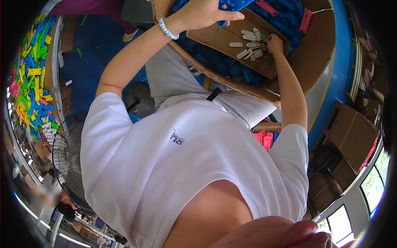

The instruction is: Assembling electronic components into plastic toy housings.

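Observation:
My left hand [199, 14], with a beaded bracelet at the wrist, is partly cut off by the top edge. Its thumb is stretched along a blue plastic part [236, 4], which the hand grips. Over a cardboard flap [215, 39] inside a large box, my right hand [274, 44] has its fingers bent together. They pinch a small white-and-green piece [263, 37] at the edge of a loose group. Several slim white pieces [249, 37] lie spread on the cardboard beside that hand, some with green parts and thin wires.
The large cardboard box [320, 49] holds many blue plastic parts [285, 20] and a few red ones [306, 20]. At the left, a table carries a heap of coloured plastic pieces [35, 78]. A black fan [68, 157] stands near my left side. Red parts [264, 139] sit by my right elbow.

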A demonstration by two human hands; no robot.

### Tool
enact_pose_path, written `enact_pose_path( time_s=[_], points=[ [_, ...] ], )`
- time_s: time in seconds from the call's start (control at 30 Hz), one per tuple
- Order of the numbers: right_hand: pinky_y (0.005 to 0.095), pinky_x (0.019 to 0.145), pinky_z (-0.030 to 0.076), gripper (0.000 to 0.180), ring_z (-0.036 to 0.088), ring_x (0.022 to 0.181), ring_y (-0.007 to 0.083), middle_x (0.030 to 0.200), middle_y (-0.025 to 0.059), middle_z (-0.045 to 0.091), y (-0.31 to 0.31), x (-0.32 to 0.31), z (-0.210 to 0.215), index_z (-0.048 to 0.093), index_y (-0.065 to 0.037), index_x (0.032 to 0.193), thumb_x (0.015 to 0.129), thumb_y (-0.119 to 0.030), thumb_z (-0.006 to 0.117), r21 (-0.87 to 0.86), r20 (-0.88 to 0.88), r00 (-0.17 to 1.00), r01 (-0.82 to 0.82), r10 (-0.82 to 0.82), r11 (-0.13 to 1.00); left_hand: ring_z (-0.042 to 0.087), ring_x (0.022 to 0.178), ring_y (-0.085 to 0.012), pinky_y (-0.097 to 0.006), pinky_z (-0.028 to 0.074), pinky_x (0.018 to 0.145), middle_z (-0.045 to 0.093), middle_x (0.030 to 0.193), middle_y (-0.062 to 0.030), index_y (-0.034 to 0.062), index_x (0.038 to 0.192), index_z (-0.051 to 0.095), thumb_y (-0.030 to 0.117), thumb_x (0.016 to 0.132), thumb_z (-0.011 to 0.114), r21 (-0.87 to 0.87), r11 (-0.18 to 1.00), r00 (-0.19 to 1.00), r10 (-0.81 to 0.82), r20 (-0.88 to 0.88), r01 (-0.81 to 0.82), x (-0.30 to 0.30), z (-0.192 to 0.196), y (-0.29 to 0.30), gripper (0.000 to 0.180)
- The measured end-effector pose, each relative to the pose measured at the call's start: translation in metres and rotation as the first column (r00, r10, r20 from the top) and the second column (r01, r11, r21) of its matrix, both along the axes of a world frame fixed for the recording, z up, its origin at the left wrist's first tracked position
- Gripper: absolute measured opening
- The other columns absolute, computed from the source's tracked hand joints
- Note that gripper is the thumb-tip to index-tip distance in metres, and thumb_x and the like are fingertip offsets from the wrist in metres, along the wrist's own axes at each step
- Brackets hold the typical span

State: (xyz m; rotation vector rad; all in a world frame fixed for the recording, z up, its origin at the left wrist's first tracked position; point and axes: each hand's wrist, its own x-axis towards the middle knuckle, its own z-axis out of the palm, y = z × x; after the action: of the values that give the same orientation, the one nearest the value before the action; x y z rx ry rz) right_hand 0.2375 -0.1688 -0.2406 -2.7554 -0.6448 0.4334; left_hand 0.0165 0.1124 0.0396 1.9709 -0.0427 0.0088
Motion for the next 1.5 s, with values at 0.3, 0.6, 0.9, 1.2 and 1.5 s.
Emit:
enact_pose_path(
  time_s=[0.3,0.6,0.9,1.2,1.5],
  points=[
    [0.0312,0.073,0.056,0.021,0.071,0.079,0.0216,0.097,0.0114,0.073,0.017,-0.02,0.054,0.071,0.0,0.103,0.084,-0.009,0.072,0.487,-0.192,0.977,0.178,-0.094,0.855,0.066,0.076,-0.0153,-0.03,0.053,0.073,0.062,0.088,-0.005,0.0051,0.115,0.046,0.011,0.09,0.072,-0.637,0.764,0.934,0.293,0.205,-0.1,-0.036,-0.048,-0.036,0.037],
    [0.0275,0.076,0.057,0.012,0.069,0.085,0.0178,0.099,0.011,0.068,0.01,-0.12,0.246,0.069,0.006,0.098,0.09,0.008,0.06,0.778,0.235,0.939,-0.336,0.25,0.531,0.07,0.094,-0.0167,-0.03,0.053,0.084,0.074,0.102,-0.0051,0.0052,0.111,0.062,0.025,0.078,0.083,-0.246,0.941,0.85,0.321,0.419,-0.234,-0.011,-0.047,-0.076,0.044],
    [0.0256,0.078,0.055,0.012,0.068,0.087,0.0162,0.101,0.0099,0.068,0.001,-0.159,0.28,0.068,0.006,0.101,0.09,0.007,0.062,0.795,0.27,0.938,-0.345,0.219,0.499,0.071,0.089,-0.0154,-0.03,0.054,0.082,0.074,0.097,-0.0065,0.0058,0.106,0.063,0.026,0.082,0.081,-0.193,0.979,0.838,0.164,0.521,-0.071,-0.021,-0.03,-0.086,0.036],
    [0.0247,0.074,0.054,0.014,0.066,0.084,0.0138,0.102,0.0093,0.068,0.013,-0.179,0.281,0.067,0.006,0.104,0.093,-0.001,0.065,0.938,-0.053,0.999,0.049,0.003,0.343,0.07,0.081,-0.0168,-0.031,0.055,0.076,0.07,0.098,-0.0076,0.0058,0.116,0.058,0.023,0.09,0.071,-0.461,0.862,0.749,0.446,0.49,-0.212,-0.016,-0.029,-0.106,0.033],
    [0.0239,0.071,0.054,0.016,0.065,0.08,0.0123,0.094,0.0082,0.07,0.028,-0.191,0.304,0.069,0.006,0.102,0.091,-0.005,0.069,0.897,-0.228,0.971,0.179,0.076,0.405,0.06,0.091,-0.008,-0.023,0.048,0.086,0.066,0.106,-0.0018,0.0062,0.131,0.061,0.023,0.1,0.058,-0.807,0.59,0.81,0.479,0.338,-0.012,-0.003,-0.033,-0.115,0.035]
  ],
)
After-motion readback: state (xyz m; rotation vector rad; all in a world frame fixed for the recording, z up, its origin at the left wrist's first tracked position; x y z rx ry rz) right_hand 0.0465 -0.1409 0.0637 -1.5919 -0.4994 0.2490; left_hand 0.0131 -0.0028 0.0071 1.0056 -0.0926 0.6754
